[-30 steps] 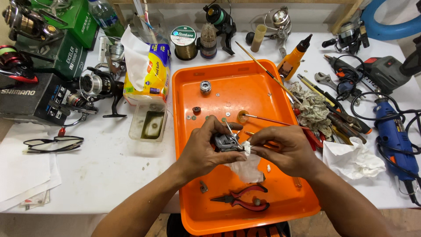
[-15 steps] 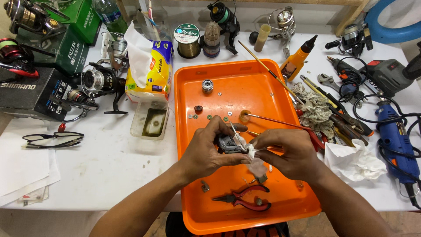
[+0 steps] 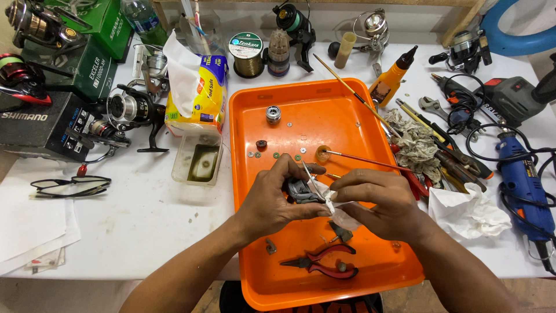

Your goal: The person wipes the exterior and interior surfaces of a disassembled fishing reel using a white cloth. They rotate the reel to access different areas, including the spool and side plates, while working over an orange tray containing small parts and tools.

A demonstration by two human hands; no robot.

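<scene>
Over the orange tray [image 3: 359,104] on my cluttered white bench, my left hand [image 3: 272,200] gripped the small grey reel part [image 3: 300,189] steady; my right hand [image 3: 379,200] pinched a cotton swab [image 3: 315,185], best worked gently.

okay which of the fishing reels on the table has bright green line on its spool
The black reel standing at the back edge of the table, just behind the orange tray. Its spool is wound with bright green; the silver reel beside it shows none.
</scene>
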